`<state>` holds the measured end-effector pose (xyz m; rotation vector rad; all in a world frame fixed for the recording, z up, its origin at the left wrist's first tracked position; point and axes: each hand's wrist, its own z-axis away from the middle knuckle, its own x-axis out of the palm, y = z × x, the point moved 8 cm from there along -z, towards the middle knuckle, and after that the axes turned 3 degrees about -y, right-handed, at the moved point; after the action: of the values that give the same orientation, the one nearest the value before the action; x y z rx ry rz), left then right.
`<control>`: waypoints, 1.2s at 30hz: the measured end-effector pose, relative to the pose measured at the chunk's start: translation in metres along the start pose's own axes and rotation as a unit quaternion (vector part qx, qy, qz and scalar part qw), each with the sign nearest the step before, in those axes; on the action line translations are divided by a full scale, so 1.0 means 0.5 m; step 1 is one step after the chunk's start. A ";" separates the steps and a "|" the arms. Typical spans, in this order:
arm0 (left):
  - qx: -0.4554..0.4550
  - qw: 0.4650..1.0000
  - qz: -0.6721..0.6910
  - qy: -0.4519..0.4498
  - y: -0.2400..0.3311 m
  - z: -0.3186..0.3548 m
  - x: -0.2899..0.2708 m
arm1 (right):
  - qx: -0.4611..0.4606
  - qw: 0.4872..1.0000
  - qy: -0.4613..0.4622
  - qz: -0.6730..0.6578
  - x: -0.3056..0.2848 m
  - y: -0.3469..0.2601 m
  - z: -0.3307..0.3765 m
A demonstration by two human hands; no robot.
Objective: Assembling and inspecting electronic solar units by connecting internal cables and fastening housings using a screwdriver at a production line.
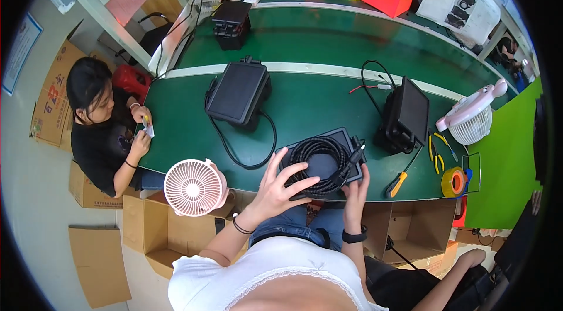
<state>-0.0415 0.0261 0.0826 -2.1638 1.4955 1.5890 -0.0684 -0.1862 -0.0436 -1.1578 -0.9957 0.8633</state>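
Note:
A flat black panel [324, 165] lies at the near edge of the green table [311, 109], with a coiled black cable [316, 150] resting on top of it. My left hand [281, 185] presses down on the coil's near left side with fingers spread. My right hand [356, 185] grips the panel's near right edge, by the cable's plug end [355, 155].
Two more black panel units [237, 94] [406, 116] sit on the table with cables. A yellow-handled screwdriver [399, 181], pliers [437, 155] and a tape roll [454, 182] lie right. Pink fans [193, 187] [472, 117] stand at both sides. A seated person [102, 129] works at left. Cardboard boxes [170, 235] sit below.

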 end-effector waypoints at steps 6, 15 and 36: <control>-0.076 0.983 -0.073 0.147 -0.040 -0.034 0.004 | -0.045 0.981 -0.126 -0.140 0.111 -0.036 -0.072; -0.204 0.907 -0.246 0.274 -0.169 -0.087 -0.028 | -0.052 0.995 -0.082 -0.025 0.056 0.031 -0.105; -0.294 0.828 -0.290 0.380 -0.361 -0.127 -0.129 | -0.099 0.986 -0.113 -0.072 0.022 0.030 -0.101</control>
<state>0.1329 0.1278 0.0792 -3.4000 0.2176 1.0736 -0.0178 -0.1890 -0.0617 -1.1548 -1.3607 0.8051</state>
